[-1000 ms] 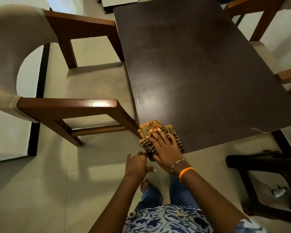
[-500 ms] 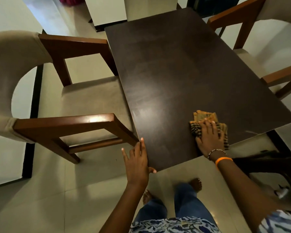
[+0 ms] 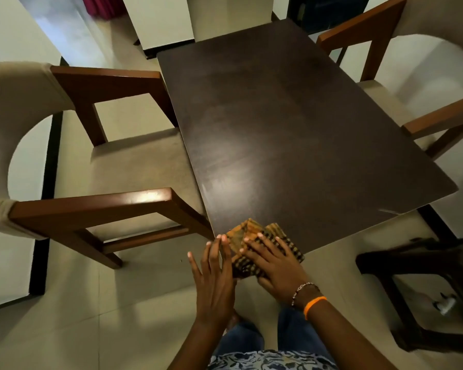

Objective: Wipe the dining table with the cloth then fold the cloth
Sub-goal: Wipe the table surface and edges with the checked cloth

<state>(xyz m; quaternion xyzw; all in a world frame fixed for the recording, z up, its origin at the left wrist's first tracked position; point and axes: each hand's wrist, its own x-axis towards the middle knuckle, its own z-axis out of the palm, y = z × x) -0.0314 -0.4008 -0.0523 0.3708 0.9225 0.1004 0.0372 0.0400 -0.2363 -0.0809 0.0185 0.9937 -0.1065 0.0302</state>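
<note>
A dark brown dining table (image 3: 292, 134) fills the middle of the view. An orange-and-black checked cloth (image 3: 249, 233), bunched into a pad, lies on the table's near left corner. My right hand (image 3: 274, 263) presses flat on the cloth, fingers spread over it. My left hand (image 3: 214, 276) is flat with its fingers apart, its fingertips at the table's near corner edge just left of the cloth. Whether it touches the cloth is unclear.
A wooden armchair (image 3: 96, 204) with beige upholstery stands close against the table's left side. A matching chair (image 3: 425, 108) stands on the right. A dark low stool frame (image 3: 422, 276) sits on the tiled floor at the near right.
My right hand has swept the cloth from the near right part of the table back left to the near left corner. My left hand has stayed at that corner.
</note>
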